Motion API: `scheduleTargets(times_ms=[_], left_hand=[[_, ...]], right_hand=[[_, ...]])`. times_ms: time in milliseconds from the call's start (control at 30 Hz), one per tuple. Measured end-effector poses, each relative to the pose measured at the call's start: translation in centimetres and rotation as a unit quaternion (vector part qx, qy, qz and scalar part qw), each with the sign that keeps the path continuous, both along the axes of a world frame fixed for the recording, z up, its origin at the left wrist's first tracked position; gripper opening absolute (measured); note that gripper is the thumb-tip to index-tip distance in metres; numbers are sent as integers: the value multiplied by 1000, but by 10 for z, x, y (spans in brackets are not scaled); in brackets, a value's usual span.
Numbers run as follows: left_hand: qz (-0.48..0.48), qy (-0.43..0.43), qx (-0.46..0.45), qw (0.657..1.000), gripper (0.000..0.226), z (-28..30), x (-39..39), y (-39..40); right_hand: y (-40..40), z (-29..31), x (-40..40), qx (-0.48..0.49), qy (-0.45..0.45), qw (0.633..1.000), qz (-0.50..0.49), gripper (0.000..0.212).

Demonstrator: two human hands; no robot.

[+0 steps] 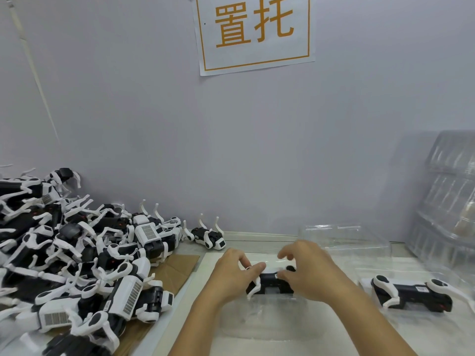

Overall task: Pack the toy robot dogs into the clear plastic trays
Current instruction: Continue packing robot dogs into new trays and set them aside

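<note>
A black and white toy robot dog point(272, 283) lies in a clear plastic tray point(259, 322) in front of me. My left hand point(232, 273) pinches its left end at a white leg. My right hand point(308, 271) grips its right end, fingers curled over the body. Another toy dog point(411, 295) lies packed in a clear tray point(370, 276) at the right. A big pile of loose toy dogs point(77, 255) covers the left of the table, and a single dog point(209, 236) lies upside down by the wall.
Stacks of empty clear trays point(447, 201) lean against the wall at the right. One empty clear tray point(344, 237) stands behind my hands. Brown cardboard point(177, 268) lies under the pile. A paper sign point(254, 32) hangs on the wall.
</note>
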State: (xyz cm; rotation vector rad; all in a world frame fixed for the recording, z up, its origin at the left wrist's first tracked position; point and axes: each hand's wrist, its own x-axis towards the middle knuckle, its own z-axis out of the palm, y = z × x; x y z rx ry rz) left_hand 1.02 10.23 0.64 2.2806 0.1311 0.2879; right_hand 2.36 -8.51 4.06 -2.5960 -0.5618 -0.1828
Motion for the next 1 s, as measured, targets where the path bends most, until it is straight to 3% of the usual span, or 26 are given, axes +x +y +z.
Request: scheduleTargets(times_ms=[100,200,300,833,933,1000], left_hand=[[7,7,-70,998,41,2,2,1],[29,4,-176,984,40,5,0,1],[42,-2,-217,975,41,5,0,1],[37,-19,-193,980,18,0,3,2],[32,-19,-187,982,22,-1,2,1],[27,-19,-174,984,25,-1,1,1]], right_hand=[[15,-4,-6,59,26,995,79,29],[29,-10,-12,-6,-7,994,109,17],[35,-13,-15,-23,-31,994,99,22],[32,-17,-8,13,40,995,85,36],[26,-14,-4,64,30,996,62,35],[17,-13,1,50,-7,999,14,36]])
